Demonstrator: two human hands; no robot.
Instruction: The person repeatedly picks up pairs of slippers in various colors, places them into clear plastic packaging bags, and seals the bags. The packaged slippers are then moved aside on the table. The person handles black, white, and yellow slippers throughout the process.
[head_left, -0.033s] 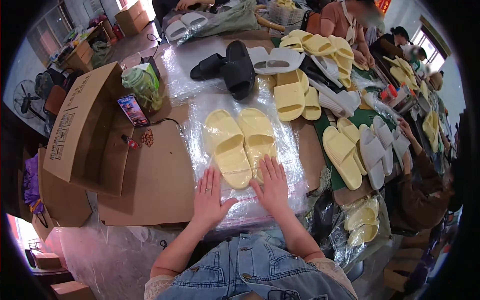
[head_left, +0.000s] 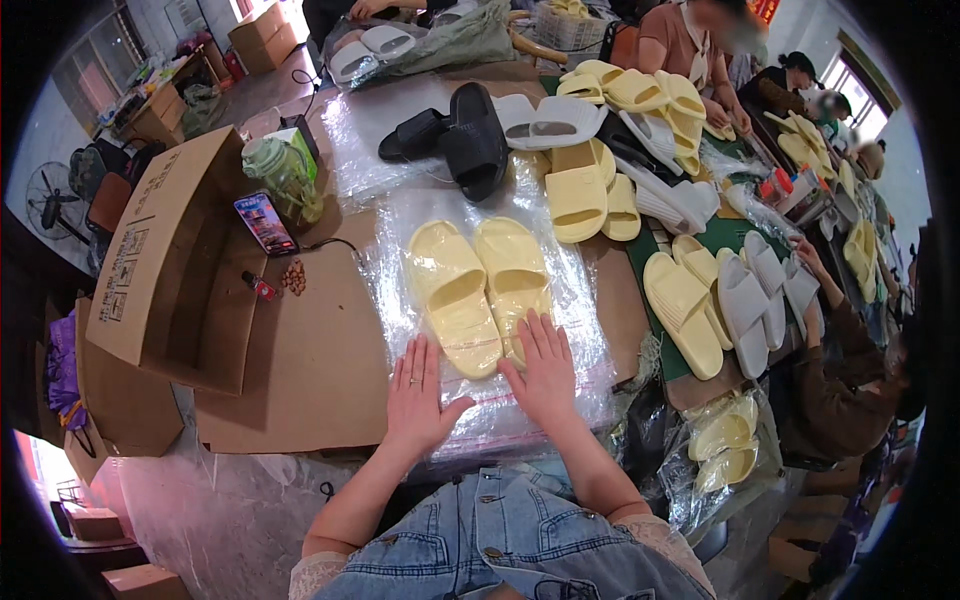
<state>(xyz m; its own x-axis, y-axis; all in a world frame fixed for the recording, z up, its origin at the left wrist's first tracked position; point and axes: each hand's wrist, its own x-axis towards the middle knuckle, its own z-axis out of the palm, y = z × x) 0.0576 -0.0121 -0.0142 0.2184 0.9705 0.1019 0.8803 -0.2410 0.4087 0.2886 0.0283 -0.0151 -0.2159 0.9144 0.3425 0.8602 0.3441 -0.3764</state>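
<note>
A pair of pale yellow slide sandals (head_left: 480, 285) lies side by side, toes away from me, on a stack of clear plastic bags (head_left: 580, 300). My left hand (head_left: 418, 395) rests flat on the plastic just below the heel of the left sandal, fingers spread. My right hand (head_left: 545, 372) lies flat as well, its fingertips touching the heel of the right sandal. Neither hand grips anything. I cannot tell whether the sandals are on top of the plastic or inside a bag.
An open cardboard box (head_left: 170, 270) stands at the left beside a phone (head_left: 265, 222) and a green jar (head_left: 285, 178). Black slides (head_left: 460, 140), more yellow slides (head_left: 585, 190) and grey ones (head_left: 745, 300) lie beyond. Other people work at the right and far side.
</note>
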